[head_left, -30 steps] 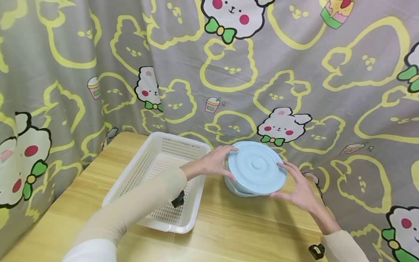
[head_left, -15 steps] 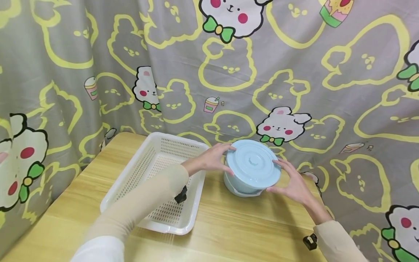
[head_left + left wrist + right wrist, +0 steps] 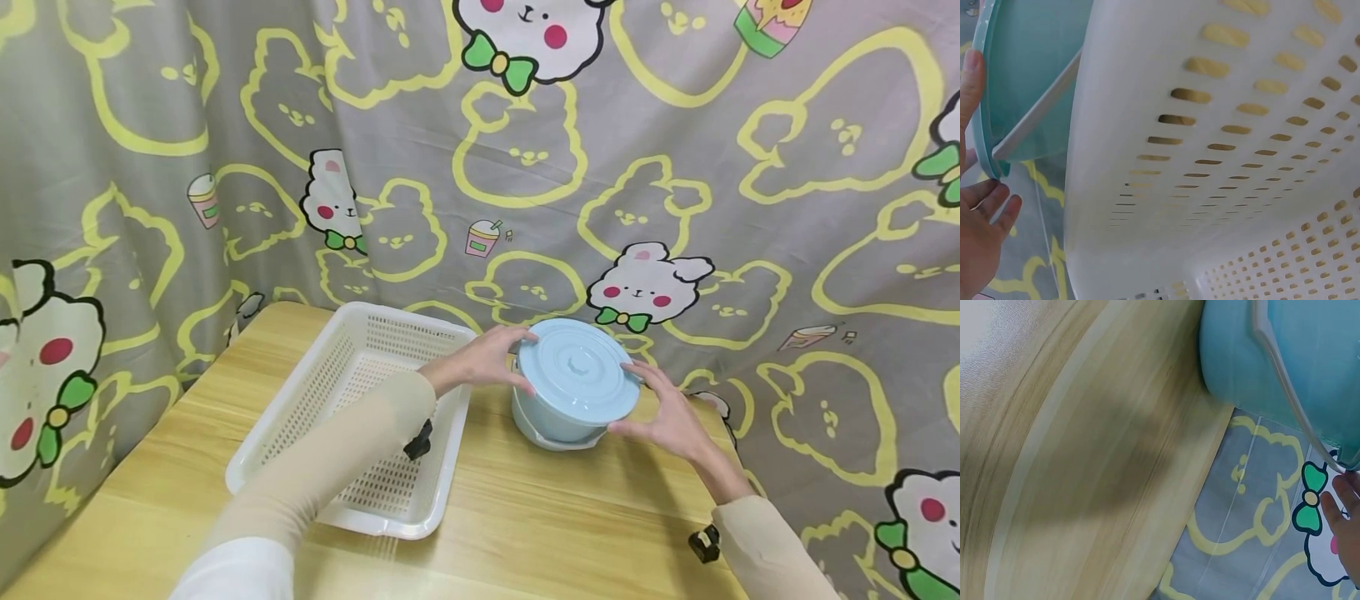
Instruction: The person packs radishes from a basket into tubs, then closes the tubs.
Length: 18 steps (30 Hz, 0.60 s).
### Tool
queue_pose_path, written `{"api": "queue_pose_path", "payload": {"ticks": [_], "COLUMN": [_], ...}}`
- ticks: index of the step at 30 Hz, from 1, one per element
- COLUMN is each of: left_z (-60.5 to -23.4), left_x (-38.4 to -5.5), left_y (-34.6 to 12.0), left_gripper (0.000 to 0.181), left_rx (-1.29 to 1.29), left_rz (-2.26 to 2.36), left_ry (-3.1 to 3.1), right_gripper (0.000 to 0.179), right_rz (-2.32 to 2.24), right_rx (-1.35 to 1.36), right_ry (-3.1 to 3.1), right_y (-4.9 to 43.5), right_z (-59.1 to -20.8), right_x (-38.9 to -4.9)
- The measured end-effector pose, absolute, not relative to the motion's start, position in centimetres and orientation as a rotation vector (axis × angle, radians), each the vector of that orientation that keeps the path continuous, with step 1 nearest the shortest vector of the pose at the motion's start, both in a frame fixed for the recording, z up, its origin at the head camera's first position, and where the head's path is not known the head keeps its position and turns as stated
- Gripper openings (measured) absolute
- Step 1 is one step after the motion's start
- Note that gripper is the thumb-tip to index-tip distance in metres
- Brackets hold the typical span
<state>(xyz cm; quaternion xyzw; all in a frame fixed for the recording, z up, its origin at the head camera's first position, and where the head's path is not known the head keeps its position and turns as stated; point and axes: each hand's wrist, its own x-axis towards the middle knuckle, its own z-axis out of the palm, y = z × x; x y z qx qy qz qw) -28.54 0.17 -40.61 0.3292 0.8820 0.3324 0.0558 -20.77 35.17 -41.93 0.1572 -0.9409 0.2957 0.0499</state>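
Observation:
A light blue round lid (image 3: 579, 385) sits over the mouth of a light blue bucket (image 3: 542, 421) on the table. The bucket's white handle (image 3: 573, 446) hangs down its near side. My left hand (image 3: 493, 360) grips the lid's left edge, thumb toward me and fingers farther back. On the opposite side, my right hand (image 3: 670, 418) holds the lid's right edge between spread thumb and fingers. The left wrist view shows the left thumb and fingertips right at the rim, above the bucket (image 3: 1041, 56). Only part of the right hand (image 3: 1349, 519) appears in the right wrist view, beside the handle's end.
A white perforated basket (image 3: 442, 467) stands left of the bucket, with my left forearm crossing over it. The wooden table (image 3: 517, 533) reaches back to a grey cartoon-print curtain (image 3: 420, 108) behind and at both sides.
The lid has shifted slightly left and settled down onto the bucket. My right hand has moved left with it, while the left hand has barely moved.

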Motion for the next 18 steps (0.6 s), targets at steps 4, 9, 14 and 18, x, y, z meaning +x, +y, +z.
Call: {"api": "queue_pose_path", "payload": {"ticks": [4, 9, 14, 18], "left_z": [-40.67, -40.83, -40.93, -40.61], "left_x": [-28.73, -28.74, -28.82, -28.83], "left_y": [0.24, 0.2, 0.14, 0.02], "left_gripper": [0.098, 0.097, 0.097, 0.101], "left_rx": [1.002, 0.997, 0.997, 1.0], "left_rz": [1.0, 0.996, 0.99, 0.98], "left_ry": [2.669, 2.659, 2.655, 2.645], "right_gripper": [0.102, 0.102, 0.102, 0.104], "right_rz": [0.905, 0.908, 0.91, 0.907], "right_rx": [0.477, 0.479, 0.482, 0.497], "right_ry": [-2.876, -2.88, -2.889, -2.895], "right_y": [35.23, 35.24, 35.21, 35.2], "right_z": [-42.03, -42.1, -42.07, -42.03], "right_x": [-20.9, -20.9, -20.88, -20.96]}}
